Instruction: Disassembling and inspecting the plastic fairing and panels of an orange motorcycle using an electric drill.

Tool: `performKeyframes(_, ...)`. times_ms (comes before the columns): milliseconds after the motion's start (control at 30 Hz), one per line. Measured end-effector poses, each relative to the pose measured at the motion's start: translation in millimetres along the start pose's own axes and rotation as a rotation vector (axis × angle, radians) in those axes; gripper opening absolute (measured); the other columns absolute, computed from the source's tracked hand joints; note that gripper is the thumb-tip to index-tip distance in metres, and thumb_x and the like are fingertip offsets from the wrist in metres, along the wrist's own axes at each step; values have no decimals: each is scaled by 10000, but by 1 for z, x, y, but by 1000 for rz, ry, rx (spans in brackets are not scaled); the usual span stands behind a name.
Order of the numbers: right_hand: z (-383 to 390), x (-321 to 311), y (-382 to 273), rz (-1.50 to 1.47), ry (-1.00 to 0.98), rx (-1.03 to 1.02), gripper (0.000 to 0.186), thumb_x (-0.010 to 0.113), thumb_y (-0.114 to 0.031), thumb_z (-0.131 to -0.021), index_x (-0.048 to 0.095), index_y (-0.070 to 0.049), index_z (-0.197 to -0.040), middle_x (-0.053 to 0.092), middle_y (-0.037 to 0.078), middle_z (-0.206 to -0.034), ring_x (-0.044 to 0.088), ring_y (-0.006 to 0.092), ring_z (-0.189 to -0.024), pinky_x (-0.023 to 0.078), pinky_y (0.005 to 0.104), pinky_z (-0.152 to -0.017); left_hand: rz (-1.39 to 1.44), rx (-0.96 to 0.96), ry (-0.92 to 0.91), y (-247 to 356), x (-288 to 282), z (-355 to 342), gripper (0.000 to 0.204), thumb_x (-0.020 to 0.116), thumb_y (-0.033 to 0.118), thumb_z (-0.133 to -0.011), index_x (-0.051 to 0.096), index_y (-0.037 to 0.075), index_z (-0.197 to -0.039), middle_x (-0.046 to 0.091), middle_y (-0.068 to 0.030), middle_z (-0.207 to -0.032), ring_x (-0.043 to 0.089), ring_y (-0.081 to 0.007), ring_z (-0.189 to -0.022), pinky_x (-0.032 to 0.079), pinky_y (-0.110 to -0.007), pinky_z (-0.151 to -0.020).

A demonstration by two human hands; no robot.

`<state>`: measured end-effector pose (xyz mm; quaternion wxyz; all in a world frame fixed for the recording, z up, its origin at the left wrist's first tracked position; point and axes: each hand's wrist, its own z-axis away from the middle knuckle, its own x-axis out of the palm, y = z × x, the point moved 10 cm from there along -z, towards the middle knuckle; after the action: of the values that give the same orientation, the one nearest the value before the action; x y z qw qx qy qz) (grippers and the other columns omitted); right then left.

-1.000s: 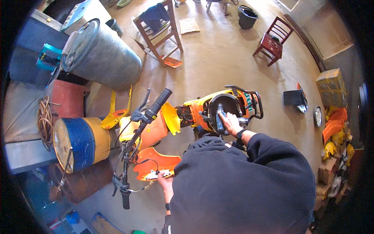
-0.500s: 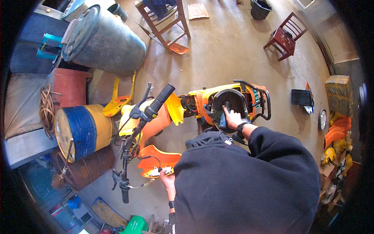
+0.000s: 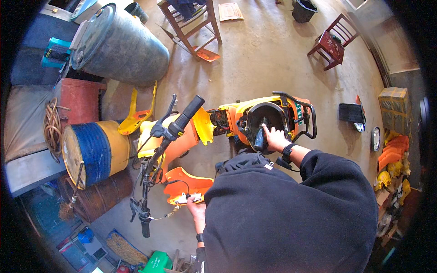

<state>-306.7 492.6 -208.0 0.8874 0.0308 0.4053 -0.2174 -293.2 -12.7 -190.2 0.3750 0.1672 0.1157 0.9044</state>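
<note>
My left hand [image 3: 196, 209] is closed on the lower edge of an orange and yellow body panel [image 3: 181, 179], beside the handlebar [image 3: 148, 170]. A thin black wire and a pale coiled lead run to white parts on this panel. My right hand [image 3: 275, 139] is over the black open storage bucket [image 3: 263, 111] of the orange and yellow motor scooter [image 3: 230, 119]. Its index finger is stretched out; the other fingers are partly bent. Against that hand, in the bucket, is a dark glossy object [image 3: 260, 139] whose kind I cannot make out.
Left of the scooter lie a blue and yellow drum [image 3: 98, 152] and a rusty drum [image 3: 102, 195]. A large grey-blue barrel [image 3: 125, 50] stands behind a loose yellow panel [image 3: 133, 120]. A red-brown chair [image 3: 331, 43] is far right, a taped carton [image 3: 394, 107] nearer the wall.
My right hand has shifted slightly within the bucket, and its fingers have spread a little more. My left hand still holds the panel, nearly unmoved.
</note>
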Motion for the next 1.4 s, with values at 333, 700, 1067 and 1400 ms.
performKeyframes(333,5,5,-11,179,118,-43,940,788,-221,-660,350,-76,-1479,566,181,-1188,576,339,-1086,326,560,-1066,-85,87,24,23,-18,-5,337,545,73,-705,536,77,-1042,600,-103,-1014,598,-294,-979,479,-484,-949)
performKeyframes(700,41,-78,-145,-351,113,-495,460,665,-255,-831,583,-8,-1211,654,211,-1036,629,384,-998,506,445,-898,-48,90,-54,22,-16,-28,134,530,59,-744,512,101,-870,583,-54,-852,608,-226,-813,510,-424,-847)
performKeyframes(1067,144,-88,-348,271,260,-1270,576,670,-337,-824,531,-107,-1334,613,97,-1177,579,345,-1143,435,487,-944,317,-122,-181,-28,97,-9,258,494,187,-859,534,-25,-1001,598,-185,-976,586,-357,-998,461,-517,-992)
performKeyframes(1400,129,-158,-296,184,-44,-1090,48,686,-105,-738,663,-86,-776,645,132,-719,634,353,-717,507,426,-655,-807,1243,-381,157,103,216,231,608,97,-916,626,32,-1137,665,-94,-1116,626,-244,-1072,495,-386,-936)
